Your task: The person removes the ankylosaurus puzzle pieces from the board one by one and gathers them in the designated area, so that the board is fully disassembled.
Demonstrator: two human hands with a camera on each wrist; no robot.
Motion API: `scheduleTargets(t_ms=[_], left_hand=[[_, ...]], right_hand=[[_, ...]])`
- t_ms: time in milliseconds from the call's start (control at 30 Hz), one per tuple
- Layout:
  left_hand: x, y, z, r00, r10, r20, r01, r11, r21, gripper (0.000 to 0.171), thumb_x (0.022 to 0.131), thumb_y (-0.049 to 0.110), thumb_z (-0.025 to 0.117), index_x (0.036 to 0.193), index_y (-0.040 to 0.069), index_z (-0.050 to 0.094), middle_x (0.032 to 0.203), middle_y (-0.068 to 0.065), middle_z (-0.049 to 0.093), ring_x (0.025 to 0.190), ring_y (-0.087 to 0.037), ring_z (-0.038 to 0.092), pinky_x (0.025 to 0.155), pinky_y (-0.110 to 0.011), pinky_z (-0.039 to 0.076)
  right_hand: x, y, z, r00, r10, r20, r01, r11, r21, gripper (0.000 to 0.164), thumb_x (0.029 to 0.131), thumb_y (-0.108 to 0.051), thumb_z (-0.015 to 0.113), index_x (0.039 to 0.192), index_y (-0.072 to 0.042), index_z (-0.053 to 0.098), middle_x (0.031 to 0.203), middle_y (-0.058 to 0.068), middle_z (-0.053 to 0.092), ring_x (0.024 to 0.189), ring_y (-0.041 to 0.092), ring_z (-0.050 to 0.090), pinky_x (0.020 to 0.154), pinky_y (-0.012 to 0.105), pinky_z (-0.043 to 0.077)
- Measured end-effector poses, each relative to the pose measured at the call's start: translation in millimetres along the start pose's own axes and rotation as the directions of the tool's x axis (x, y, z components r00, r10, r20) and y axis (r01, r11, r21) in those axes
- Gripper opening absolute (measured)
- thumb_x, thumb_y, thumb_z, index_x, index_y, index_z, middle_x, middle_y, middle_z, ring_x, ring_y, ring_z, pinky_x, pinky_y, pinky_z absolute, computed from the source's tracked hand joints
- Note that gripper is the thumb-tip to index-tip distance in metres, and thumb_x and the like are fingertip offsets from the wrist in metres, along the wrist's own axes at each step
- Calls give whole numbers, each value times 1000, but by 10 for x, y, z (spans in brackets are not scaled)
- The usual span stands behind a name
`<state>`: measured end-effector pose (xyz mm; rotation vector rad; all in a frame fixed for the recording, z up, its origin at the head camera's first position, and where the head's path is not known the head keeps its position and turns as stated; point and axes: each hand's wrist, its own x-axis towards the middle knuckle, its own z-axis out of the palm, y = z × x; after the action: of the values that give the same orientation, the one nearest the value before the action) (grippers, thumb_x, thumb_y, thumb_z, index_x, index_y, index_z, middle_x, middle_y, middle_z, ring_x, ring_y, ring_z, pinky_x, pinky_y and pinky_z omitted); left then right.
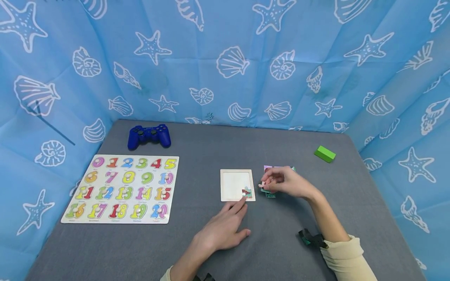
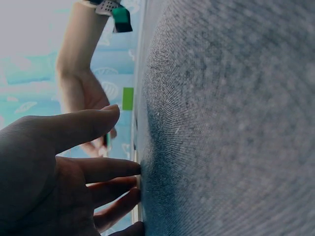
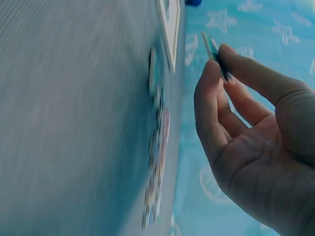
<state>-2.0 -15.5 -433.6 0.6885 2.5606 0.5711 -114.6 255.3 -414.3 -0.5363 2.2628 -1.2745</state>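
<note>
A square wooden puzzle tray [image 1: 236, 171] lies on the table, with one jigsaw piece [image 1: 247, 192] in its lower right corner. My left hand [image 1: 226, 226] rests on the table, its extended fingertips at the tray's near edge by that piece. To the right of the tray, my right hand [image 1: 291, 183] pinches another puzzle piece [image 3: 211, 48] between thumb and fingers, raised above the table in the right wrist view. Beneath that hand lie several loose puzzle pieces [image 1: 270, 196], partly hidden by it. The held piece's printed face cannot be made out.
On the left lies a number peg board [image 1: 138, 178], with a blue game controller [image 1: 149, 136] behind it. A green block [image 1: 325, 153] sits at the back right. Blue curtains [image 1: 211, 78] with white shells hang around the grey table [image 1: 197, 144].
</note>
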Motion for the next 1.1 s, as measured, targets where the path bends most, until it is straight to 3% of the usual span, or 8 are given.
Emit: scheduleTargets(t_ms=[200, 433, 567, 767, 1100], left_hand=[[-13, -7, -2, 1000, 5, 4, -5, 1000, -1, 73, 106, 46, 69, 166, 12, 45, 183, 4, 23, 162, -17, 33, 126, -40, 44], [-28, -7, -10, 1000, 20, -15, -21, 1000, -1, 73, 105, 45, 70, 165, 10, 46, 183, 3, 24, 161, -18, 35, 125, -40, 45], [-24, -11, -2, 1000, 21, -17, -21, 1000, -3, 73, 105, 45, 70, 165, 10, 47, 183, 3, 25, 161, -18, 35, 125, -40, 45], [-19, -16, 2, 1000, 19, -4, -19, 1000, -15, 73, 106, 45, 70, 165, 10, 46, 183, 3, 24, 162, -18, 34, 126, -41, 44], [-24, -14, -3, 1000, 15, -3, -15, 1000, -10, 73, 106, 45, 69, 166, 10, 45, 184, 3, 22, 162, -18, 33, 125, -41, 45]], right_hand=[[-231, 168, -195, 997, 40, -60, -42, 998, -45, 22, 101, -1, 72, 121, 7, 72, 102, 19, 76, 84, 7, 71, 78, 33, 65], [-372, 276, -301, 997, 71, -32, -73, 995, -62, 19, 101, 0, 71, 119, 7, 75, 103, 19, 79, 84, 6, 72, 78, 31, 64], [-382, 332, -289, 998, 56, -32, -59, 993, -99, 17, 100, 0, 73, 115, 5, 77, 103, 18, 80, 83, 2, 71, 76, 27, 63], [-367, 341, -203, 994, 39, -101, -56, 983, -176, 14, 99, -3, 76, 111, 3, 80, 98, 14, 81, 78, 0, 69, 69, 25, 60], [-364, 274, -119, 975, 52, -217, -128, 927, -353, 10, 93, -7, 83, 103, -8, 84, 83, 2, 74, 66, 4, 53, 59, 23, 44]])
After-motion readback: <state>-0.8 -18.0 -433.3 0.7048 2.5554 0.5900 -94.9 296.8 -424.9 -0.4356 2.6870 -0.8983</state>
